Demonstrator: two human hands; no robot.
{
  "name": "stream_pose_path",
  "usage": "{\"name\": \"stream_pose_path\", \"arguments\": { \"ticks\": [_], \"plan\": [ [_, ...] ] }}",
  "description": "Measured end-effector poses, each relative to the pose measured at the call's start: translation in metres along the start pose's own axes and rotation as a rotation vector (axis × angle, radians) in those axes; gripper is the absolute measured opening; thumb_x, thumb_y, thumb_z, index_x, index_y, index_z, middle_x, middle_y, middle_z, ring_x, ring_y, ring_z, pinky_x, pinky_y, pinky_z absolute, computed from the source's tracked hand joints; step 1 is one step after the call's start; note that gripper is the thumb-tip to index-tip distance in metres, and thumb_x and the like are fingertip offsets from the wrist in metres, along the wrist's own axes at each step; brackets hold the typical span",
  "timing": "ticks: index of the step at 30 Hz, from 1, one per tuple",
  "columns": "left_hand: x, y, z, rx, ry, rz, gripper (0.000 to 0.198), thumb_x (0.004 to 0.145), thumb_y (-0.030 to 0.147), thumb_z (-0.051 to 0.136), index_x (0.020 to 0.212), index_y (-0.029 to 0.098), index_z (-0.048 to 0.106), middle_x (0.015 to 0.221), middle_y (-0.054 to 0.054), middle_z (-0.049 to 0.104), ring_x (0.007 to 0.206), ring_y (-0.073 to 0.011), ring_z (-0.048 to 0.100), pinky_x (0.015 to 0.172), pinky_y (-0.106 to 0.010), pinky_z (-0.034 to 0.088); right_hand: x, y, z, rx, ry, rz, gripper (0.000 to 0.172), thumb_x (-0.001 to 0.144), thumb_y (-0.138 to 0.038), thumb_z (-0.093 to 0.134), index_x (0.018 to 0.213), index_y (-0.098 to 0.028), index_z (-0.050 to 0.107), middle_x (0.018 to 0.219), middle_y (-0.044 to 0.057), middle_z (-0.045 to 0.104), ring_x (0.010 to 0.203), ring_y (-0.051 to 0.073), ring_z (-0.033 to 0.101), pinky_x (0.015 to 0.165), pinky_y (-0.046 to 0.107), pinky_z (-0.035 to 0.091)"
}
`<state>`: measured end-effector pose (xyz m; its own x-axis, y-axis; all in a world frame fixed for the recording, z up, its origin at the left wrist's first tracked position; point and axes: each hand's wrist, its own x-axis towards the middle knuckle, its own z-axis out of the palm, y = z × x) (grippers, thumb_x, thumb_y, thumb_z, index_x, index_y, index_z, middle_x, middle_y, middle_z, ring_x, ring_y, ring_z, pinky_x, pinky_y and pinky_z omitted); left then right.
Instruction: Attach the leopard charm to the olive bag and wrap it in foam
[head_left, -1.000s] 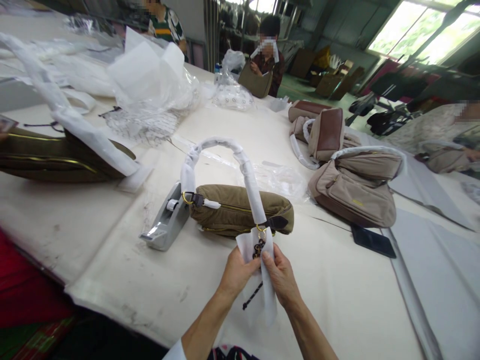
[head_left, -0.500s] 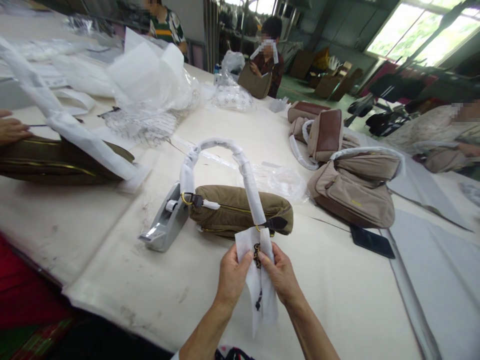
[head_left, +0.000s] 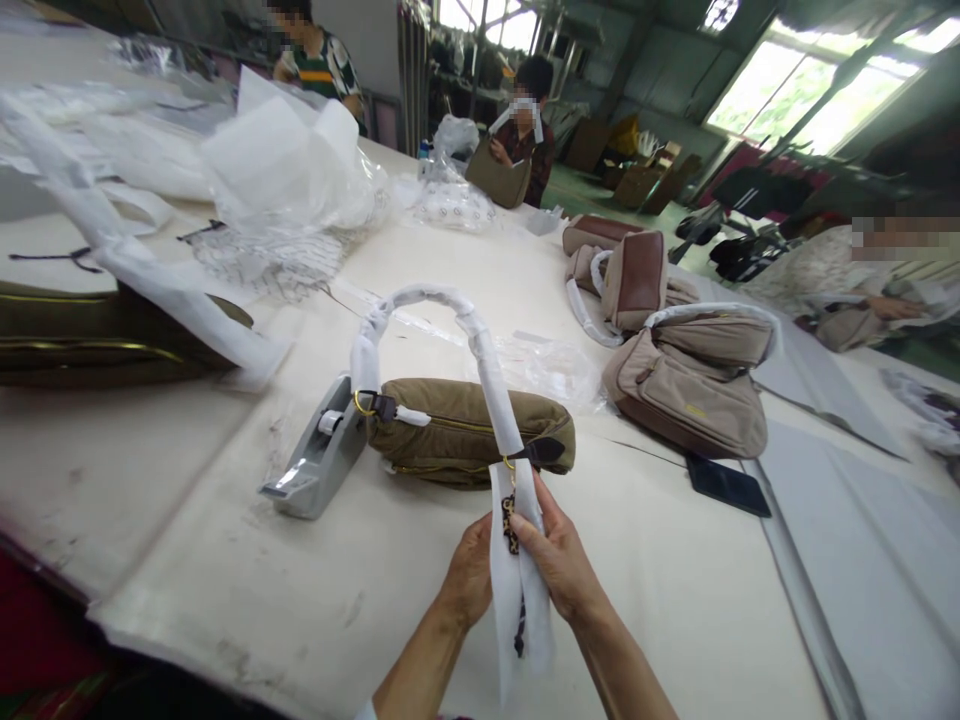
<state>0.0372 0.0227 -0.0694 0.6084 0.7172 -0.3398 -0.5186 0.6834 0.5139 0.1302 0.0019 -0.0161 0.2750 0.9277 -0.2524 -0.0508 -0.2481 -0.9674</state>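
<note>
An olive handbag point(head_left: 465, 415) lies on the table, its arched handle point(head_left: 487, 375) wrapped in white. From a gold ring at the handle's right end hangs a leopard-patterned charm point(head_left: 510, 525) with a dark cord end, lying against a strip of white tissue point(head_left: 504, 620). My left hand point(head_left: 471, 572) grips the tissue's left edge, its fingertips hidden behind. My right hand point(head_left: 561, 550) is closed on the tissue's right side, its thumb pressing by the charm. A grey tape dispenser point(head_left: 319, 470) stands left of the bag.
Taupe handbags point(head_left: 686, 395) sit at the right, with a black phone point(head_left: 727, 486) in front of them. Another olive bag point(head_left: 82, 335) lies at the left. Plastic bags and white sheets point(head_left: 289, 160) are heaped behind. Several people are around the table.
My left hand has shifted its fingers behind the tissue, folding its left side inward, so the strip is narrower. At far left, another person's hand has left the view.
</note>
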Motion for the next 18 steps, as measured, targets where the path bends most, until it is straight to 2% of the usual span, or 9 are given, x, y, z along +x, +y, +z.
{"name": "stream_pose_path", "arguments": {
  "ticks": [2,4,7,9,11,13,15,16,18],
  "plan": [
    [0.001,0.001,0.004,0.025,-0.051,0.031,0.046,0.074,0.049,0.061,0.100,0.011,0.062,0.075,-0.007,0.066,0.067,-0.0179,0.060,0.064,-0.028,0.047,0.003,0.000,-0.005,-0.113,0.019,-0.036,0.068,0.075,-0.030,0.059,0.137,-0.024,0.030,0.136,0.004,0.043,0.120,0.023,0.045,0.094,0.036,0.043],
    [0.002,0.002,0.008,0.069,-0.047,0.078,0.046,0.076,0.048,0.059,0.102,0.010,0.061,0.077,-0.007,0.065,0.068,-0.0170,0.059,0.062,-0.025,0.045,0.004,0.001,-0.009,-0.236,0.020,-0.075,0.068,0.075,-0.027,0.058,0.137,-0.023,0.030,0.136,0.005,0.044,0.119,0.023,0.045,0.094,0.036,0.042],
    [0.002,0.003,0.016,0.134,0.054,0.140,0.047,0.081,0.050,0.051,0.103,0.009,0.060,0.082,-0.008,0.066,0.070,-0.0165,0.059,0.061,-0.024,0.045,0.001,0.005,-0.012,-0.431,-0.016,-0.101,0.069,0.078,-0.025,0.053,0.140,-0.023,0.023,0.118,0.007,0.060,0.092,0.021,0.061,0.079,0.033,0.049],
    [0.002,0.004,0.023,0.154,0.115,0.190,0.048,0.083,0.051,0.047,0.105,0.010,0.060,0.089,-0.010,0.067,0.077,-0.0184,0.060,0.066,-0.026,0.047,-0.002,0.009,-0.010,-0.590,-0.036,-0.106,0.072,0.081,-0.024,0.048,0.142,-0.022,0.011,0.097,0.006,0.068,0.068,0.020,0.063,0.063,0.031,0.051],
    [0.002,0.005,0.031,0.141,0.144,0.226,0.052,0.083,0.053,0.044,0.107,0.011,0.060,0.097,-0.011,0.067,0.087,-0.0214,0.061,0.074,-0.028,0.048,-0.004,0.015,-0.008,-0.792,0.021,-0.165,0.072,0.083,-0.023,0.043,0.143,-0.020,0.002,0.087,0.008,0.068,0.060,0.022,0.062,0.054,0.032,0.049],
    [0.003,0.006,0.038,0.081,0.152,0.232,0.055,0.081,0.056,0.044,0.109,0.011,0.060,0.104,-0.012,0.066,0.096,-0.0237,0.060,0.081,-0.030,0.047,-0.003,0.023,-0.006,-1.021,0.160,-0.309,0.069,0.084,-0.021,0.040,0.143,-0.018,0.004,0.092,0.013,0.065,0.070,0.026,0.062,0.055,0.036,0.050],
    [0.005,0.006,0.041,0.000,0.174,0.231,0.056,0.079,0.057,0.046,0.111,0.012,0.059,0.109,-0.013,0.064,0.101,-0.0248,0.059,0.087,-0.032,0.047,-0.001,0.029,-0.006,-1.218,0.320,-0.476,0.066,0.084,-0.019,0.038,0.143,-0.020,0.008,0.110,0.019,0.058,0.094,0.032,0.058,0.066,0.044,0.050],
    [0.005,0.005,0.042,-0.030,0.192,0.227,0.056,0.079,0.057,0.047,0.111,0.012,0.059,0.111,-0.013,0.063,0.104,-0.0252,0.058,0.089,-0.033,0.046,0.000,0.031,-0.007,-1.282,0.374,-0.549,0.065,0.085,-0.018,0.038,0.143,-0.020,0.008,0.122,0.022,0.050,0.108,0.035,0.051,0.074,0.049,0.048],
    [0.005,0.005,0.041,-0.052,0.229,0.211,0.053,0.078,0.055,0.051,0.109,0.013,0.061,0.114,-0.012,0.062,0.110,-0.0251,0.055,0.095,-0.034,0.042,0.001,0.032,-0.007,-1.332,0.397,-0.651,0.064,0.086,-0.020,0.035,0.142,-0.021,0.004,0.144,0.021,0.022,0.128,0.038,0.028,0.088,0.058,0.037]
  ]
}}
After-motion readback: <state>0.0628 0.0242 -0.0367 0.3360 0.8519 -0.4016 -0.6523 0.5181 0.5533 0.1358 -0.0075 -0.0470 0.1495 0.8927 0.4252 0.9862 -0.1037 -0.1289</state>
